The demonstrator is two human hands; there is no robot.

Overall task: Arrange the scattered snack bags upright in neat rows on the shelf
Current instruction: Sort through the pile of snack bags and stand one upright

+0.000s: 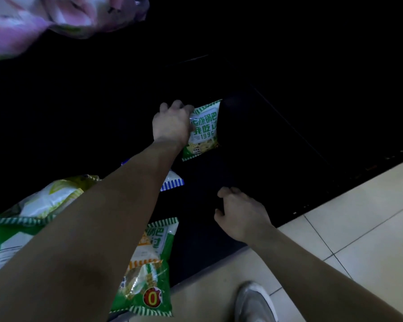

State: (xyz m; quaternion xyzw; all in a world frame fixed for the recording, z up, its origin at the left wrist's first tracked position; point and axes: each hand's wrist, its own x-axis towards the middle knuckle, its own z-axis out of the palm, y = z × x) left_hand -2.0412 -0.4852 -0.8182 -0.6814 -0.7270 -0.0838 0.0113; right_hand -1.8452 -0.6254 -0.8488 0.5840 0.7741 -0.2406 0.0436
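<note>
**Left hand grips a bag deep in the dark shelf**

The left hand (172, 124) reaches far in and curls its fingers over the upper left edge of a green bag (205, 129), which stands about upright with its print facing out. The right hand (240, 214) hovers nearer the front, fingers loosely bent, holding nothing. Both are over the shelf (254, 159), so dark that its back cannot be made out.

The left forearm crosses and partly hides a blue-striped bag (173, 182) lying flat just behind it. A second green bag (154, 263) lies flat at the shelf's front edge, half under the same arm. Left of the arm, a pile of bags (37, 205) lies jumbled. Pink bags (33, 19), blurred, hang at the upper left. To the right are the tiled floor (347, 217) and a grey shoe (254, 303)
</note>
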